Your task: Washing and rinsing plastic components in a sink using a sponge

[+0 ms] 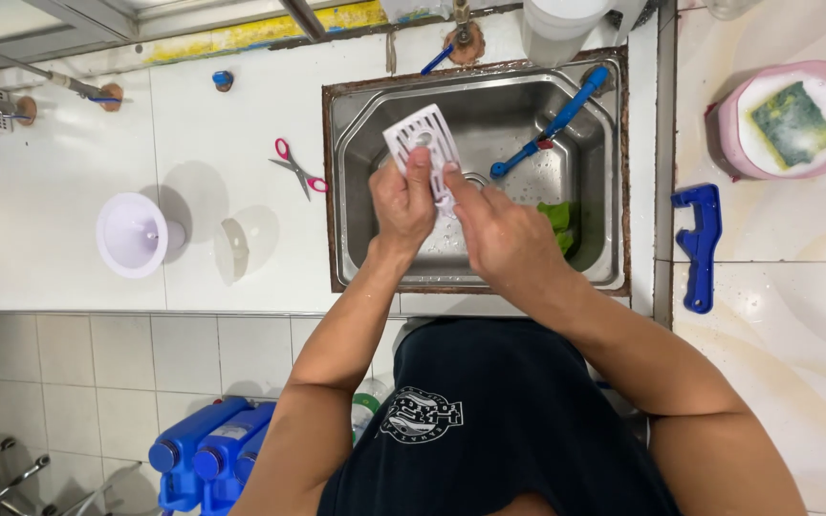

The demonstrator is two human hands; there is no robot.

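Grate (420,143), white and slotted, sits over the steel sink (597,258), its long axis running up-left away from me; I see my left hand (403,203) clamped on its lower end, thumb on its face; my right hand (499,234) touches its right edge, fingers curled; blue jugs (205,459) stand below the counter.

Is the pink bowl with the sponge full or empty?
Not empty: the pink bowl on the counter holds a green-yellow sponge lying in white foam. How deep the foam goes cannot be told.
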